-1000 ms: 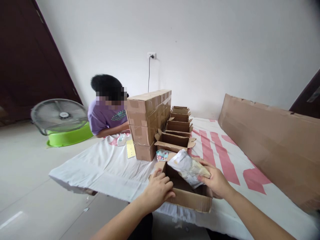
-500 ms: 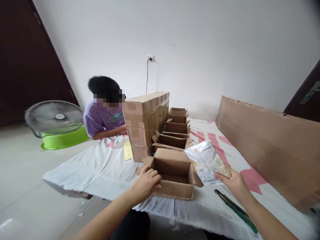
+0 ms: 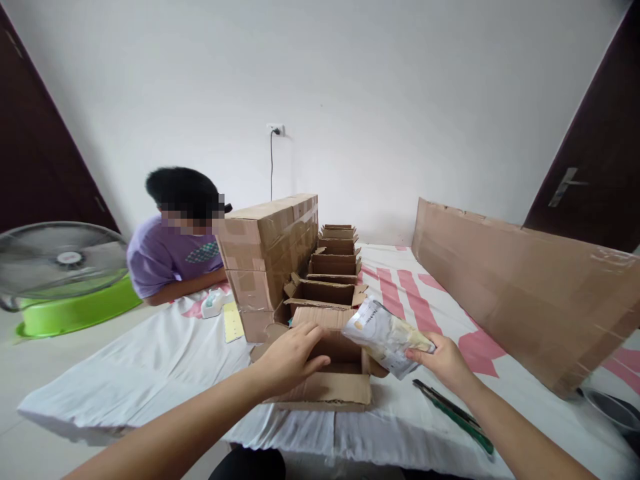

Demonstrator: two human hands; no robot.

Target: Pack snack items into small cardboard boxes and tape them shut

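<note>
In my right hand point(image 3: 440, 357) is a shiny white pouch point(image 3: 383, 337) with a yellowish part, pinched at its near end. The pouch's far end hangs above the right side of an open cardboard box point(image 3: 340, 390) at the table's near edge. My left hand point(image 3: 293, 353) hovers over the left part of that box, fingers stretched out and thumb apart, holding nothing. It hides part of the box's inside. A green utility knife point(image 3: 455, 417) lies on the cloth below my right hand.
Several open boxes point(image 3: 325, 293) line up behind the near one. Stacked taped boxes point(image 3: 250, 267) stand left of them; a long cardboard panel point(image 3: 515, 287) stands right. A person in a purple shirt point(image 3: 160, 250) leans at the left, near a fan point(image 3: 70, 259) and yellow card point(image 3: 233, 323).
The pouch has moved left, over the box's right side, and tilted. My left hand has come off the left edge to hover over the box. The camera view has turned right.
</note>
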